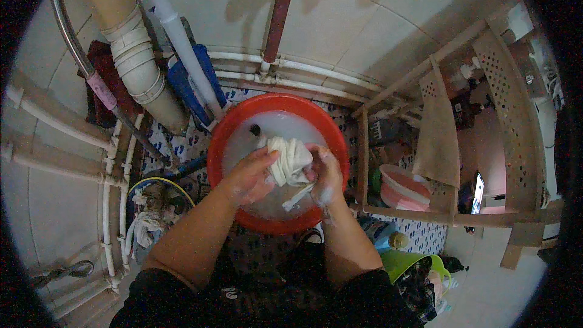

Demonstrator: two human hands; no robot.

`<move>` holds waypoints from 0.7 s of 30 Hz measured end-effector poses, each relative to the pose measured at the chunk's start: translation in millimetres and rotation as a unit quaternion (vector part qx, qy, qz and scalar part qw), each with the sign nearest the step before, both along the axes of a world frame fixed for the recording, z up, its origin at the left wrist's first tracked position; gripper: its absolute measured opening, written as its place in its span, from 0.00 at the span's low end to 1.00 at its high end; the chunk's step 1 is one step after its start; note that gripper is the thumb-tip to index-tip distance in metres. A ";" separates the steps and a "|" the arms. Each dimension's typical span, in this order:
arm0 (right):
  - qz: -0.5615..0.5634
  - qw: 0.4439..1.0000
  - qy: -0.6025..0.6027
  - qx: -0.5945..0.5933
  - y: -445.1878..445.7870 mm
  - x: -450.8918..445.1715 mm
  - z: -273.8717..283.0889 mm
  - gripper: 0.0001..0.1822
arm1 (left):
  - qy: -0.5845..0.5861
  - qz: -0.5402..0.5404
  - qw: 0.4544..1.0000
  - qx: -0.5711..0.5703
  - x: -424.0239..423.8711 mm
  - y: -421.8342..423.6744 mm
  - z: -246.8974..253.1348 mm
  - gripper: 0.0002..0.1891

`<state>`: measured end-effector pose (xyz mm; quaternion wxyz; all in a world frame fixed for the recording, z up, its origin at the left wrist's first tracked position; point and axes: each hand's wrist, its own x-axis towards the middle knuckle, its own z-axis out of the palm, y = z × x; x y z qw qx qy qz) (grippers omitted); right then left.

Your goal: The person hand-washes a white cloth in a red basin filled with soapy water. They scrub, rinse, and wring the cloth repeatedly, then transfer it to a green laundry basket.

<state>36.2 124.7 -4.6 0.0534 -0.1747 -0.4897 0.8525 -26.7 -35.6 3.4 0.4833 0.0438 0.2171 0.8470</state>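
Observation:
A bunched white cloth (287,159) is gripped between both hands above a round red plastic basin (278,100). My left hand (250,175) has its thumb on the cloth's left side, with suds on the skin. On the right side, my right hand (327,173) curls around the bundle, and foam clings near its wrist. A loose white strip (298,198) hangs down from the cloth. Cloudy soapy water (241,150) fills the basin. A small dark object (255,130) shows at the water's far left; I cannot tell what it is.
Left of the basin stand a thick drainpipe (136,64) and a yellow-rimmed bin (159,184). A wooden rack (363,159) holding a pink basin (403,187) is at the right. Below it sits a lime-green basket (401,264) of clothes. White pipes (319,75) run along the tiled wall.

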 end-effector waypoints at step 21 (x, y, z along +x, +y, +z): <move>-0.337 0.940 0.006 -0.051 49.4 -0.7 11.4 0.11 | 0.032 0.389 0.826 -0.407 -40.8 -37.4 -28.3 0.11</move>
